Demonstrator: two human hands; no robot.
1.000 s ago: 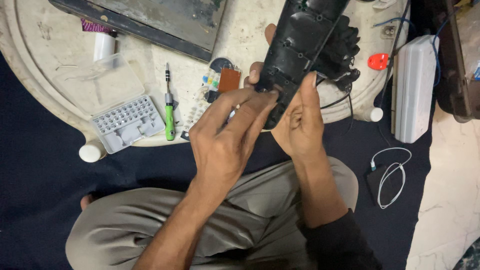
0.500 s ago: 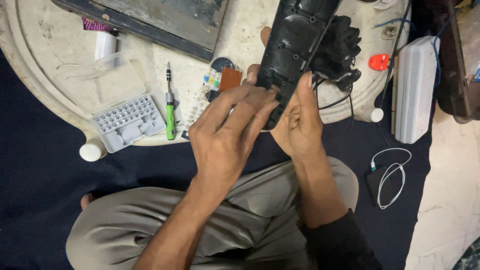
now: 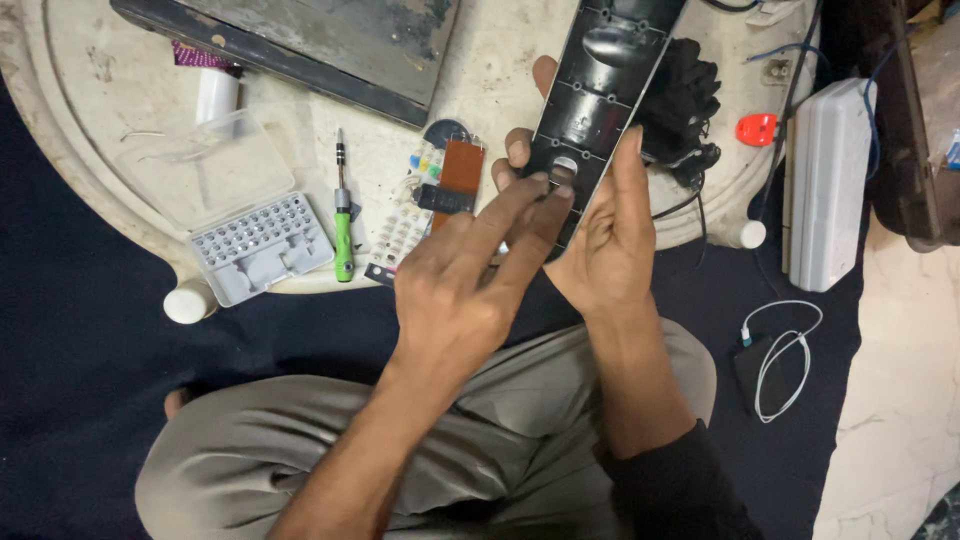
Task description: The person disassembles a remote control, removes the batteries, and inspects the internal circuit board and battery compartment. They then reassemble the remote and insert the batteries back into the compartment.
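Note:
My right hand is shut on a long black plastic casing, palm up under its lower end. Its fingertips show past the casing's left edge and its thumb lies along the right edge. The casing tilts up and away over the pale round table, with its ribbed inner face towards me. My left hand reaches in from the left, back of the hand up. Its index and middle fingertips rest on a small round spot near the casing's lower end; its thumb is hidden.
On the table lie a green-handled screwdriver, an open grey bit case, a small circuit board, a black bundle, a red piece and a dark flat panel. A white box and coiled white cable are on the right.
The casing has turned so its inner face shows more. My left hand has slid down from covering the lower end to just fingertips on it.

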